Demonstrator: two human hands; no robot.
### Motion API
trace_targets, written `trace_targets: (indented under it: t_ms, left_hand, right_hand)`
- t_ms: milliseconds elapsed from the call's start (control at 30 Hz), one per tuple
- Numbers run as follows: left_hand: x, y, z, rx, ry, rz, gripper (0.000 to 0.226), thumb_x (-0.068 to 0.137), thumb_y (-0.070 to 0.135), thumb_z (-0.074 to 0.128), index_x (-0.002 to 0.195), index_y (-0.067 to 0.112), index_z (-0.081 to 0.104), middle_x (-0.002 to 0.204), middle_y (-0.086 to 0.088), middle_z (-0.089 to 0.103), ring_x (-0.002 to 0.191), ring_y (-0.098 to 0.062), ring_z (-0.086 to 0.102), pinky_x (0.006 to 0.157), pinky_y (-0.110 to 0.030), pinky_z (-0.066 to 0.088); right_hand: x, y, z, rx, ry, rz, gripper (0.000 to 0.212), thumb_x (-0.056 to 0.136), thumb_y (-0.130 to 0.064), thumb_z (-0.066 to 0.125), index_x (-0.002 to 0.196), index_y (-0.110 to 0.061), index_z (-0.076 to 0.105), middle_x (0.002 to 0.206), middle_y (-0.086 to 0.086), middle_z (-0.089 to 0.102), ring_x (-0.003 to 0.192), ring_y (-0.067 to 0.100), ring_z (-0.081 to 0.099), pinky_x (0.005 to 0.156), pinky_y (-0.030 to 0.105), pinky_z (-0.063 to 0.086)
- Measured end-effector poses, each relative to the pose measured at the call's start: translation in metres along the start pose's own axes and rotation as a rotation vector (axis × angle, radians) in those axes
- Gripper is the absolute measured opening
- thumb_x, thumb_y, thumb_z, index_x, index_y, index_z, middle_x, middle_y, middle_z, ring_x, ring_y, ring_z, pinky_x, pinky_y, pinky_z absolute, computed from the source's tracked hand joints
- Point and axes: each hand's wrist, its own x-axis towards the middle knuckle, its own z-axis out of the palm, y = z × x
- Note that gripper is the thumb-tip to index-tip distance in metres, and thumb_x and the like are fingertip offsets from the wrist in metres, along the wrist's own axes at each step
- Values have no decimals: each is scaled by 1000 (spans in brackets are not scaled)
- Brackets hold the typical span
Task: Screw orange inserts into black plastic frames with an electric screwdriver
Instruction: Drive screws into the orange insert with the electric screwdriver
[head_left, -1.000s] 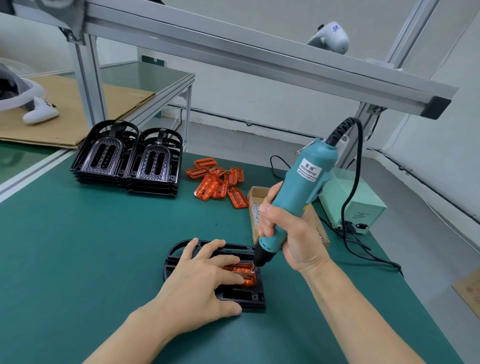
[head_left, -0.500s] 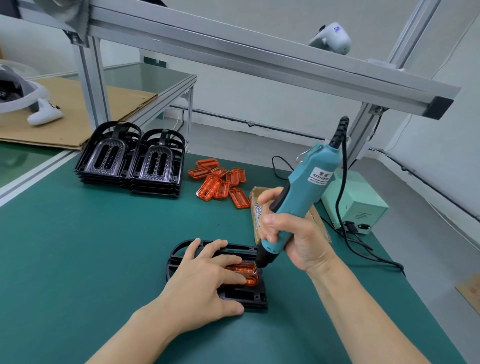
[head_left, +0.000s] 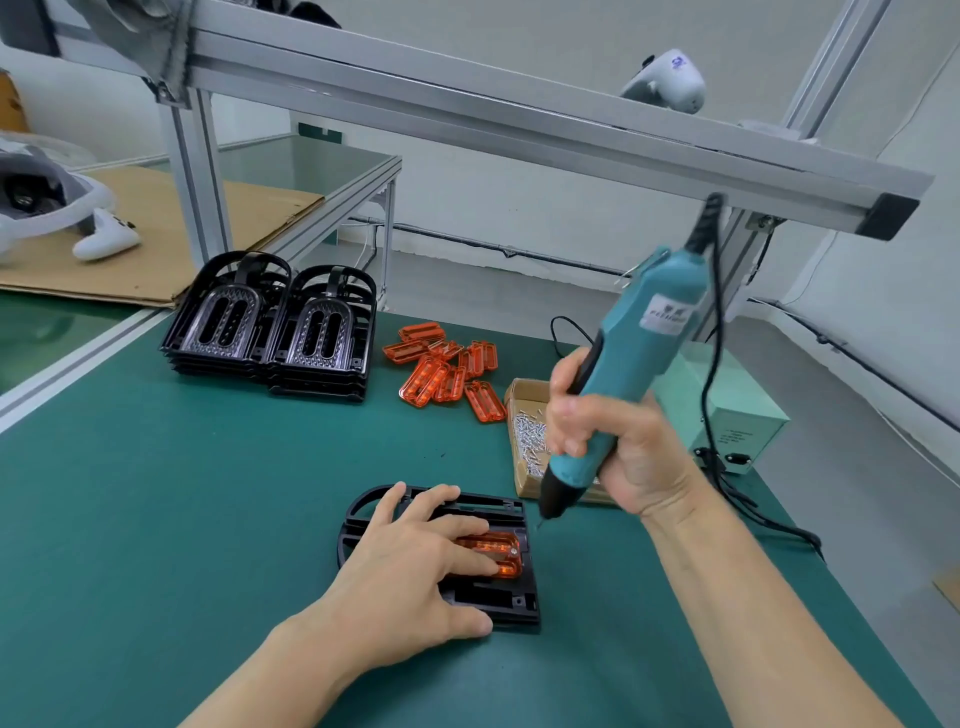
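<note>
A black plastic frame (head_left: 511, 603) lies flat on the green mat in front of me, with an orange insert (head_left: 496, 551) seated in it. My left hand (head_left: 415, 566) presses flat on the frame and insert, fingers straight. My right hand (head_left: 618, 447) grips a teal electric screwdriver (head_left: 639, 358), tilted, its bit tip hanging just above the mat past the frame's right edge. A silver screw head shows at the insert's right end.
Two stacks of black frames (head_left: 270, 332) stand at the back left. Several loose orange inserts (head_left: 447, 371) lie behind. A cardboard box of screws (head_left: 527, 431) sits beside my right hand. A green power unit (head_left: 737, 421) with cables is at the right. An aluminium beam (head_left: 467, 109) crosses overhead.
The screwdriver has lifted off the insert and moved right and up, away from the frame. My left hand stays pressed on the frame.
</note>
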Motion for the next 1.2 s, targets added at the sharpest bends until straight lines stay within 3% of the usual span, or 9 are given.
trace_targets:
  t_ms: [300, 433, 533, 633, 800, 1000, 1200]
  left_hand:
    - [-2, 4, -1, 19, -24, -20, 53, 72, 72, 49, 122, 55, 53, 143, 36, 28, 140, 5, -5, 114, -35, -16]
    - [5, 8, -14, -103, 11, -8, 64, 61, 80, 37, 112, 50, 62, 133, 36, 39, 133, 10, 14, 115, -30, -4]
    - [29, 10, -27, -225, 154, 27, 35, 77, 59, 57, 99, 37, 72, 111, 28, 57, 116, 4, 45, 110, -34, 23]
    - [67, 15, -35, -266, 242, 4, 10, 86, 31, 65, 92, 28, 74, 98, 19, 64, 102, -8, 55, 103, -39, 34]
    - [134, 24, -23, 5, 155, -38, 19, 92, 25, 57, 101, 29, 73, 111, 8, 69, 107, -16, 56, 102, -34, 31]
    - [168, 24, -9, 400, 42, -37, 22, 90, 17, 58, 98, 32, 73, 106, 4, 68, 107, -19, 50, 98, -37, 27]
    - [177, 28, -10, 501, -10, -11, 14, 89, 24, 61, 97, 25, 73, 105, 2, 68, 105, -21, 52, 98, -41, 26]
  right_hand:
    - [-16, -14, -17, 266, 306, -94, 16, 74, -6, 60, 85, -17, 60, 60, -1, 44, 56, 14, 45, 63, 26, 46]
    - [-37, -2, -29, 326, 469, -137, 18, 70, -5, 62, 78, -21, 58, 62, -3, 46, 54, 12, 47, 60, 24, 48]
    - [-49, 1, -34, 308, 586, -201, 16, 73, -10, 63, 73, -25, 60, 64, -3, 48, 55, 12, 49, 59, 22, 46]
    - [-53, 1, -36, 283, 694, -277, 13, 78, -14, 61, 77, -25, 56, 62, -6, 45, 53, 8, 45, 58, 21, 44]
    - [-54, -1, -34, 233, 785, -355, 13, 79, -15, 63, 79, -26, 56, 60, -7, 41, 53, 8, 43, 59, 20, 46]
    - [-57, -2, -37, 209, 780, -362, 13, 78, -14, 64, 81, -22, 55, 63, -5, 43, 52, 10, 43, 57, 21, 46]
    - [-59, 1, -40, 197, 775, -344, 13, 76, -12, 64, 79, -21, 55, 60, -5, 44, 52, 10, 43, 57, 22, 46]
